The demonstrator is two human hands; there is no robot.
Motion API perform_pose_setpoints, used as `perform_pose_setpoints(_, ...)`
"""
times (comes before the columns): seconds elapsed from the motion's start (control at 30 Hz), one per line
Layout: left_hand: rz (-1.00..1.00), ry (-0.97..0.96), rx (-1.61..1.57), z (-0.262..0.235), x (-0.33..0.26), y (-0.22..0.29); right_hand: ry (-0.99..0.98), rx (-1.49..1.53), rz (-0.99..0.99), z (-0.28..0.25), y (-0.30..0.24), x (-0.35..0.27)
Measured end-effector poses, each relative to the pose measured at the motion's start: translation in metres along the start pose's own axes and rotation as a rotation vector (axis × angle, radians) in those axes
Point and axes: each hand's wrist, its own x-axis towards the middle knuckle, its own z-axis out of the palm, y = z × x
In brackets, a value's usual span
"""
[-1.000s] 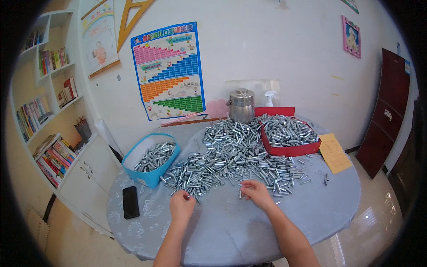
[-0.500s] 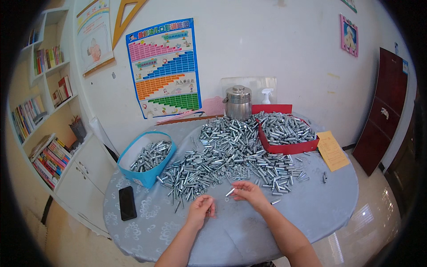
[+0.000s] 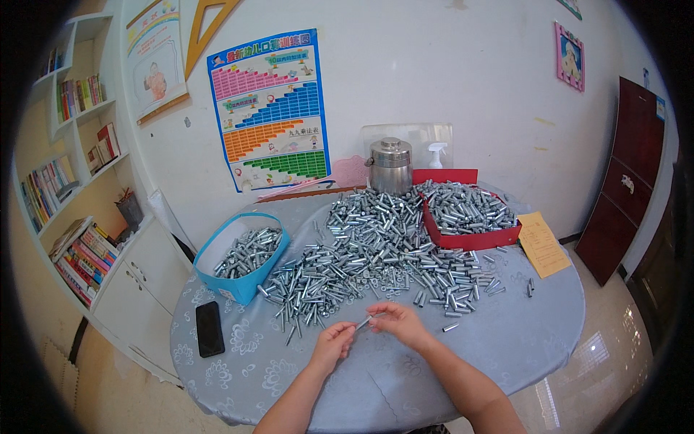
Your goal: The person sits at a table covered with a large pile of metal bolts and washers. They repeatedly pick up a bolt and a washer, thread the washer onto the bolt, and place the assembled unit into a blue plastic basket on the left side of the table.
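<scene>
In front of the heap, my left hand (image 3: 334, 344) and my right hand (image 3: 397, 324) come together over the near part of the table. Between their fingertips is a slim silver anchor bolt (image 3: 363, 322), slanting up to the right. My left fingers pinch its lower end; those of my right hand close around the upper end, partly hiding it. Whether a separate sleeve sits on it is too small to tell. Just beyond my hands spreads a large heap of silver bolts and sleeves (image 3: 379, 242). One loose metal sleeve (image 3: 450, 327) lies right of my right hand.
A blue fabric bin (image 3: 249, 288) with metal pieces stands left, a red box (image 3: 473, 241) full of them at back right. A black phone (image 3: 210, 330) lies at left, a yellow paper (image 3: 542, 246) at right. A steel pot (image 3: 390, 170) stands behind the heap.
My right hand has moved slightly down and left with its shiny metal piece, and my left hand has risen to meet it. Both now hold one bolt between them.
</scene>
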Motion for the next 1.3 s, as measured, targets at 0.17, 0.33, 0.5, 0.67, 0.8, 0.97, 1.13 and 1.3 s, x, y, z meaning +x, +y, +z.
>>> perform_pose_setpoints(0.17,-0.035,-0.052,-0.228,0.011,-0.01,0.012,-0.078,0.032,0.067,0.006,0.011,-0.002)
perform_pose_setpoints(0.33,-0.059,-0.078,-0.24,0.015,-0.006,0.007,-0.125,-0.092,0.019,0.022,0.018,-0.007)
perform_pose_setpoints(0.5,-0.032,0.05,-0.21,-0.001,0.0,0.0,0.186,-0.64,-0.185,0.01,0.005,0.0)
perform_pose_setpoints(0.67,0.006,0.105,-0.185,-0.001,0.003,-0.005,0.213,-1.261,-0.478,-0.006,0.012,0.0)
perform_pose_setpoints(0.8,0.001,0.108,-0.137,0.003,0.001,-0.003,0.192,-1.27,-0.482,-0.002,0.015,0.004)
perform_pose_setpoints(0.97,-0.021,0.09,-0.151,0.001,0.002,-0.006,0.187,-1.073,-0.186,0.0,0.013,0.004)
perform_pose_setpoints(1.13,-0.037,0.041,-0.162,0.001,0.002,-0.008,0.111,-0.268,0.005,0.005,0.023,0.002)
perform_pose_setpoints(1.3,-0.062,-0.041,-0.177,0.0,0.001,-0.007,0.0,-0.129,0.068,0.013,0.024,0.0)
